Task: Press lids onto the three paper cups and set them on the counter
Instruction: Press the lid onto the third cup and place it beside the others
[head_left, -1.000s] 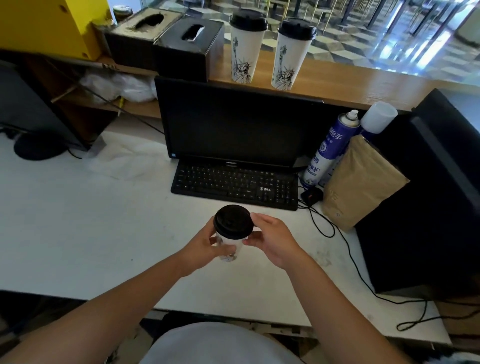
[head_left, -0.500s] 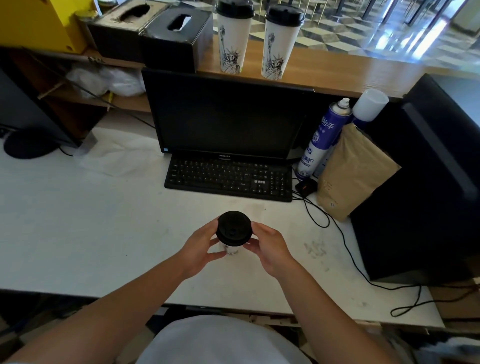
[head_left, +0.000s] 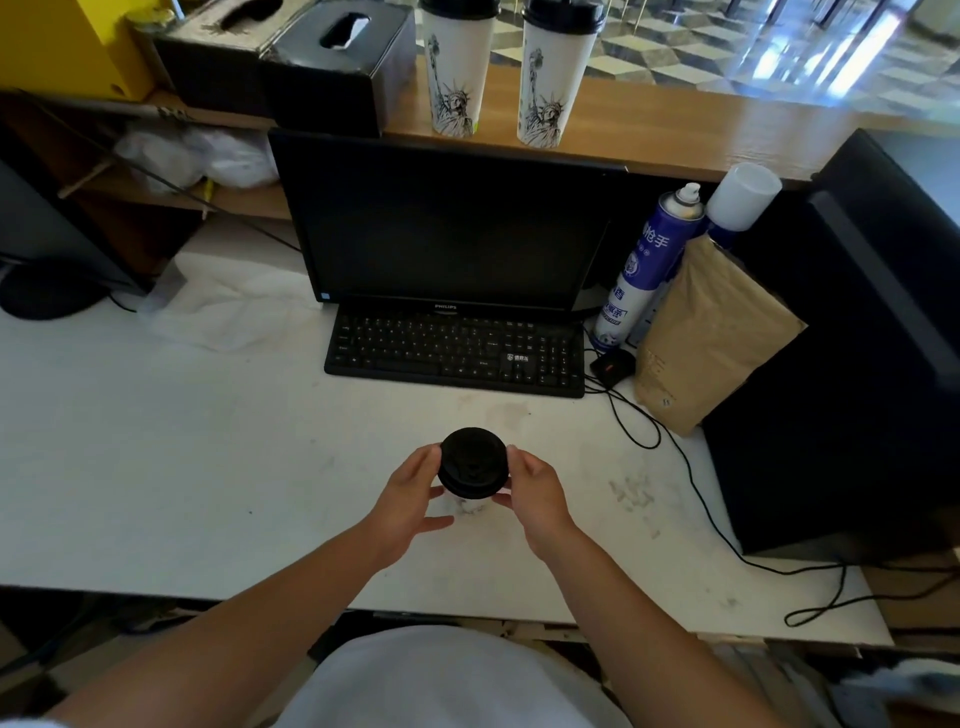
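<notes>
A white paper cup (head_left: 471, 505) stands on the white desk (head_left: 156, 467) in front of me, capped by a black lid (head_left: 472, 467) that hides most of it from above. My left hand (head_left: 408, 499) holds the lid's left side and my right hand (head_left: 535, 493) its right side, fingertips on the rim. Two more white cups with a statue print, one (head_left: 456, 73) left of the other (head_left: 553, 78), stand with black lids on the wooden counter (head_left: 675, 130) behind the monitor.
A black monitor (head_left: 447, 223) and keyboard (head_left: 457, 351) sit just beyond the cup. Blue spray cans (head_left: 644, 270), a brown paper bag (head_left: 711, 332), a mouse (head_left: 613, 366) and cables lie to the right beside a black case (head_left: 852, 364). Tissue boxes (head_left: 332, 57) stand on the counter's left.
The cup has come down from a slightly raised, tilted hold to the desk, now seen from straight above. Both hands stay on the lid's sides.
</notes>
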